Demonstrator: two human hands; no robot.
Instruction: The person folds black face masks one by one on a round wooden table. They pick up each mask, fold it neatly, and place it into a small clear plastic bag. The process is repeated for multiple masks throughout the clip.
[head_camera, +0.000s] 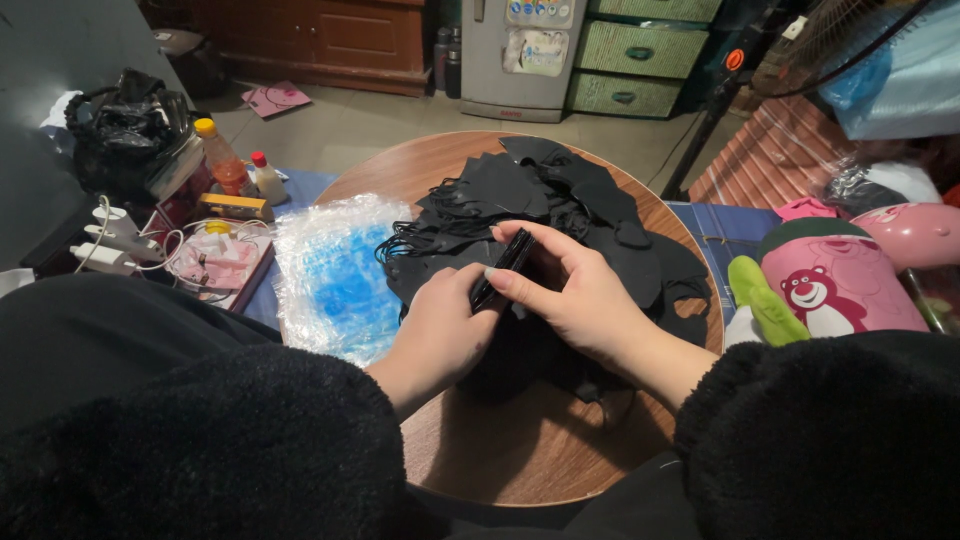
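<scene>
At the middle of the round wooden table (520, 450), I see both hands meeting over a heap of black face masks (560, 200). My left hand (440, 330) is curled closed around the lower end of a thin stack of black masks (505, 265), and my right hand (575, 290) pinches the stack's upper end, thumb below and fingers folded over the top. The stack stands on edge, tilted toward the table's far right, just above the heap and near the table's centre. The loose masks spread from the centre to the far edge and the right edge, ear loops trailing to the left. On the table's left edge lies a crinkled clear plastic bag (335, 275) with blue showing through it, just beside my left hand. Off the left side stand an orange-liquid bottle (222, 160) and a small white bottle (267, 178). Off the right edge sits a pink bear-print bag (835, 285).
</scene>
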